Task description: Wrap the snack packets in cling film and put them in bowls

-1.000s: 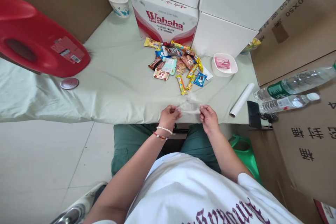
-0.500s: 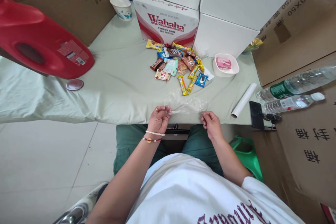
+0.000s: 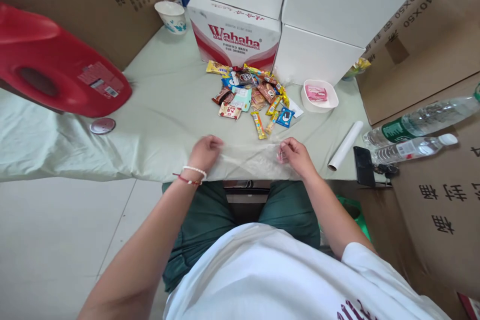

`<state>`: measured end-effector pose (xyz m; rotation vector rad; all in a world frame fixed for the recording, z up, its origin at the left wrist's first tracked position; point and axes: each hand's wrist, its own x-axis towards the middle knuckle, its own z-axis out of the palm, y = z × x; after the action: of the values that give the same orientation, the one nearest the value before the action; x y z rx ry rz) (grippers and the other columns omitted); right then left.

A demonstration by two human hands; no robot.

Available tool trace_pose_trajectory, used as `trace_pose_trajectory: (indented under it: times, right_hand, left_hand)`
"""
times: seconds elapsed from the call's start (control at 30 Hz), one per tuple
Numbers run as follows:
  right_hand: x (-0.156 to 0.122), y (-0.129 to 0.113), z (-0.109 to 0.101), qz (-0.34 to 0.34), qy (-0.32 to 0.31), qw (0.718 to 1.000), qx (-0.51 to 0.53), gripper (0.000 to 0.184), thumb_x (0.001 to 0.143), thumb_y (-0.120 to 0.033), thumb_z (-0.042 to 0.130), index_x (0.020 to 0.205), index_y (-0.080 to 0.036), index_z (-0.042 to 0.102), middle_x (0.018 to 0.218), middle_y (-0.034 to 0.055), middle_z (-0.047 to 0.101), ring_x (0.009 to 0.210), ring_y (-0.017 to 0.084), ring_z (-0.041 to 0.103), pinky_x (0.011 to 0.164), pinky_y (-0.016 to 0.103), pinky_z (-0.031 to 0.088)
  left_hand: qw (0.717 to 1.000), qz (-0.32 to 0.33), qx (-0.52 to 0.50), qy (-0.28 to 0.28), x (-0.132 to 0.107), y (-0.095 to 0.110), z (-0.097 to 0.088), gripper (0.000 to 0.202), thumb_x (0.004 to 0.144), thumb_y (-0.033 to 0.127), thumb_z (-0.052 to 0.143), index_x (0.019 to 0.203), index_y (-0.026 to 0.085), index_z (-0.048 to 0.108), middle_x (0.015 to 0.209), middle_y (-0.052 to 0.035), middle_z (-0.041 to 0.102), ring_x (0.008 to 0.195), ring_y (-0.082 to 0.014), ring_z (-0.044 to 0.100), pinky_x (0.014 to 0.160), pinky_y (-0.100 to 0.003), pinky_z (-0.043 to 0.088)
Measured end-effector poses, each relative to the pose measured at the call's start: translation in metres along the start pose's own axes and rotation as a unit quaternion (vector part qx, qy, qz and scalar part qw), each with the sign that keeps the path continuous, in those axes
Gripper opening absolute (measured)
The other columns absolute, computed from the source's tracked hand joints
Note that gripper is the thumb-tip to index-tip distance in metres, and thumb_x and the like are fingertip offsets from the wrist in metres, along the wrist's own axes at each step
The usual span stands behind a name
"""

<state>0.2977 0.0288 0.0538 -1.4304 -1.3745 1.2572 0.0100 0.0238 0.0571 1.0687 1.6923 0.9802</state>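
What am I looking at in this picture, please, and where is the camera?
There is no machine here: the camera sits on a person's head and looks down, so you see their own arms. The left hand and right hand each pinch an edge of a clear plastic film, stretched between them over the cloth-covered table. Beyond it lie a pile of wrapped snacks, a white bowl with a pink packet, a white roll and a red jug.

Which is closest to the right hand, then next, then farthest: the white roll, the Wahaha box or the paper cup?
1. The white roll, just right of the right hand, which holds the plastic sheet.
2. The Wahaha box, at the back, middle.
3. The paper cup, back left corner.
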Motion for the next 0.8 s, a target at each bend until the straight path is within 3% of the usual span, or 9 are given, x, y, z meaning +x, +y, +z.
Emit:
trace_pose_trajectory:
  times: [0.1, 0.17, 0.23, 0.3, 0.37, 0.5, 0.6, 0.67, 0.8]
  right_hand:
    - [0.003, 0.004, 0.018, 0.036, 0.056, 0.997, 0.043, 0.028, 0.087, -0.051, 0.064, 0.082, -0.026, 0.052, 0.064, -0.0046, 0.059, 0.048, 0.014, 0.053, 0.042, 0.026, 0.039]
    - [0.001, 0.007, 0.036, 0.025, 0.088, 0.994, 0.054, 0.025, 0.089, -0.049, 0.06, 0.084, -0.026, 0.051, 0.063, -0.0064, 0.056, 0.044, 0.013, 0.05, 0.041, 0.025, 0.037]
    - [-0.003, 0.011, 0.054, 0.019, 0.117, 0.99, 0.07, 0.023, 0.092, -0.048, 0.057, 0.086, -0.026, 0.05, 0.062, -0.0077, 0.054, 0.043, 0.012, 0.048, 0.041, 0.025, 0.036]
    - [-0.008, 0.016, 0.066, 0.011, 0.14, 0.987, 0.079, 0.023, 0.093, -0.048, 0.055, 0.087, -0.026, 0.048, 0.062, -0.0086, 0.052, 0.043, 0.011, 0.047, 0.042, 0.025, 0.037]
    - [-0.012, 0.021, 0.073, 0.0, 0.148, 0.986, 0.079, 0.024, 0.095, -0.049, 0.053, 0.089, -0.026, 0.048, 0.063, -0.009, 0.052, 0.043, 0.011, 0.047, 0.043, 0.025, 0.038]
    - [-0.019, 0.032, 0.066, -0.004, 0.153, 0.987, 0.054, 0.025, 0.095, -0.05, 0.051, 0.09, -0.026, 0.048, 0.064, -0.0088, 0.052, 0.044, 0.012, 0.048, 0.044, 0.025, 0.039]
    - [-0.02, 0.038, 0.051, 0.002, 0.165, 0.986, 0.031, 0.024, 0.095, -0.05, 0.051, 0.09, -0.026, 0.048, 0.063, -0.0084, 0.052, 0.045, 0.013, 0.049, 0.046, 0.026, 0.041]
    - [-0.019, 0.041, 0.041, 0.003, 0.172, 0.985, 0.025, 0.024, 0.095, -0.05, 0.051, 0.09, -0.026, 0.049, 0.064, -0.0078, 0.053, 0.046, 0.013, 0.051, 0.048, 0.026, 0.042]
    - [-0.013, 0.048, 0.028, 0.006, 0.18, 0.984, -0.004, 0.025, 0.096, -0.05, 0.048, 0.09, -0.026, 0.05, 0.065, -0.0062, 0.054, 0.05, 0.015, 0.053, 0.052, 0.027, 0.045]
  left_hand:
    - [0.982, 0.086, 0.074, 0.149, 0.005, 0.014, -0.015, 0.029, 0.074, 0.011, 0.07, 0.097, 0.019, 0.056, 0.126, -0.0152, 0.056, 0.114, -0.0284, 0.057, 0.099, -0.044, 0.047]
    - [0.96, 0.132, 0.124, 0.214, -0.008, 0.019, -0.006, 0.029, 0.087, 0.025, 0.067, 0.111, 0.019, 0.052, 0.126, -0.0148, 0.056, 0.096, -0.0218, 0.061, 0.093, -0.041, 0.05]
    - [0.953, 0.112, 0.164, 0.228, -0.031, 0.018, 0.015, 0.032, 0.094, 0.04, 0.063, 0.113, 0.018, 0.05, 0.108, -0.0097, 0.061, 0.078, -0.0182, 0.061, 0.082, -0.039, 0.051]
    - [0.943, 0.087, 0.249, 0.204, -0.054, 0.013, 0.041, 0.035, 0.095, 0.05, 0.062, 0.109, 0.019, 0.051, 0.098, -0.0072, 0.063, 0.082, -0.0218, 0.065, 0.077, -0.037, 0.05]
    - [0.924, 0.09, 0.35, 0.125, -0.069, 0.005, 0.064, 0.041, 0.095, 0.058, 0.058, 0.108, 0.02, 0.055, 0.102, -0.0091, 0.065, 0.09, -0.0261, 0.069, 0.074, -0.036, 0.049]
    - [0.883, 0.056, 0.466, 0.019, -0.067, -0.006, 0.084, 0.048, 0.097, 0.057, 0.053, 0.12, 0.016, 0.059, 0.114, -0.0165, 0.068, 0.094, -0.0312, 0.072, 0.07, -0.036, 0.049]
    - [0.891, 0.041, 0.452, 0.007, -0.046, -0.011, 0.072, 0.032, 0.096, 0.038, 0.056, 0.116, 0.015, 0.063, 0.116, -0.0172, 0.071, 0.096, -0.0309, 0.072, 0.072, -0.035, 0.049]
    - [0.923, 0.033, 0.384, -0.015, -0.031, -0.015, 0.057, 0.015, 0.091, 0.025, 0.057, 0.099, 0.018, 0.068, 0.101, -0.0117, 0.074, 0.091, -0.0266, 0.071, 0.074, -0.033, 0.048]
    - [0.995, -0.026, 0.085, -0.036, -0.007, -0.03, 0.021, 0.005, 0.077, 0.024, 0.066, 0.08, 0.02, 0.064, 0.068, -0.0005, 0.066, 0.065, -0.016, 0.062, 0.066, -0.027, 0.047]
